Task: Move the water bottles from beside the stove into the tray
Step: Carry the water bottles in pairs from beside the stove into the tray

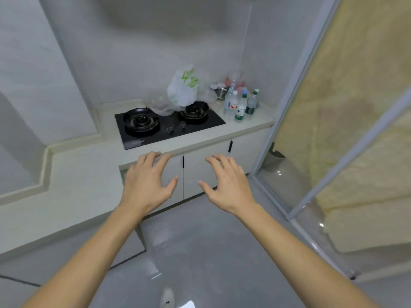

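Note:
Several clear water bottles (241, 103) stand in a cluster on the counter right of the black two-burner stove (166, 124); some have green labels, one a red and white label. Both my hands hang in the air in front of the counter, well short of the bottles. My left hand (148, 182) has its fingers spread and holds nothing. My right hand (226, 182) is likewise spread and empty. No tray shows in this view.
White plastic bags (183, 88) sit on the stove's back and right burner. Metal cups (219, 91) stand behind the bottles. The pale counter (251, 122) ends at a glass sliding door frame (287, 134) on the right. Cabinet doors (204, 172) lie below; grey floor (200, 252) underfoot.

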`<state>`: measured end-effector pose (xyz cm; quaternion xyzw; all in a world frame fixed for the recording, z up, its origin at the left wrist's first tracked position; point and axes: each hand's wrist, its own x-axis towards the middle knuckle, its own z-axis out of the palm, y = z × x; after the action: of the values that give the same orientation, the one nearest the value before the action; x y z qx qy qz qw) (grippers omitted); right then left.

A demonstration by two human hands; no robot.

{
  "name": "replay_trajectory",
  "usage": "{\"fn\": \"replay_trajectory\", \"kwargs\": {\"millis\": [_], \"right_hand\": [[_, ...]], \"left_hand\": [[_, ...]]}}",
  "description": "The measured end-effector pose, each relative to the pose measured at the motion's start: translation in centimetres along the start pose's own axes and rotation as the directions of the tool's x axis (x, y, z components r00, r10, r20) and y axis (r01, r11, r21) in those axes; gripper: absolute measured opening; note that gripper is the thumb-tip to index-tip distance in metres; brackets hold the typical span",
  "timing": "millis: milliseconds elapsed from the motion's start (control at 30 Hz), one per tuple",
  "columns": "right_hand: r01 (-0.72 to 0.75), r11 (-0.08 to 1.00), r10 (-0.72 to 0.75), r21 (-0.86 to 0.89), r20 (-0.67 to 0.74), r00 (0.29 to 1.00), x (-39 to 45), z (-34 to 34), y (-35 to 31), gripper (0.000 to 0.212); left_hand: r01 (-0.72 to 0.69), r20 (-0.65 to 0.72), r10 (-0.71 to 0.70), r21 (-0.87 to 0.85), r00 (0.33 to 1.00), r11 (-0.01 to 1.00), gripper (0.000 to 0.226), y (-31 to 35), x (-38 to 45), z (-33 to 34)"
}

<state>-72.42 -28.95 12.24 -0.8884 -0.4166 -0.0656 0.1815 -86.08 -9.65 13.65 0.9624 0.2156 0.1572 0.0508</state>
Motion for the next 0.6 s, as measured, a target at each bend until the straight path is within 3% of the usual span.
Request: {"fn": "replay_trajectory", "kwargs": {"millis": [367,600], "right_hand": [[-0.225,0.974,0.223,-0.01,-0.086,0.971,14.5,-0.3,11.6,0.065],[-0.286,0.955,0.294,0.08,-0.122,0.948,22.1,1.7,23.1,0.065]], "left_hand": [[-0.286,0.063,0.289,-0.05,0.955,0.957,0.071,4.5,23.1,5.1],[-0.332,0.093,0.342,-0.102,0.935,0.938,0.064,10.1,36.1,12.1]]}}
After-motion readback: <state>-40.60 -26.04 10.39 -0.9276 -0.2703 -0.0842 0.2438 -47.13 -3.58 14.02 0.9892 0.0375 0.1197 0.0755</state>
